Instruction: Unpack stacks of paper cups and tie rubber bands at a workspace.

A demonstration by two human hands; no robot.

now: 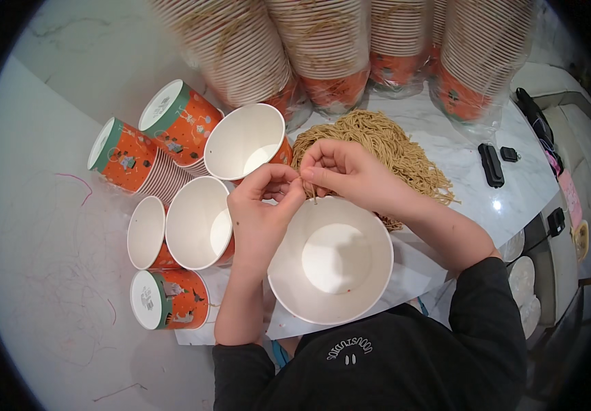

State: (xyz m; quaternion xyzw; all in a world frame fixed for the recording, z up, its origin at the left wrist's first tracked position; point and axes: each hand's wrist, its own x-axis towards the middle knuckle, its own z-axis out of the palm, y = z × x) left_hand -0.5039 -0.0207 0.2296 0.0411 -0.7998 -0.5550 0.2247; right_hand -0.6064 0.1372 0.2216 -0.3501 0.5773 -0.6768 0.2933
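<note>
My left hand (266,205) and my right hand (343,169) meet above the far rim of a large white paper bucket (370,284) that stands upright in front of me. Both hands are closed in a pinch, fingertips almost touching. Between them is a thin tan cord (314,194), one short end hanging down near the rim; most of it is hidden by my fingers. Just behind my right hand lies a big heap of tan cords (377,137). A small reddish speck shows inside the bucket.
Open paper buckets (199,222) and stacked orange-and-green ones (179,123) crowd the left. Tall plastic-wrapped bucket stacks (323,55) line the back. A black elongated device (491,165) lies on the marble-patterned table (466,198) at right, by a grey sofa (569,123).
</note>
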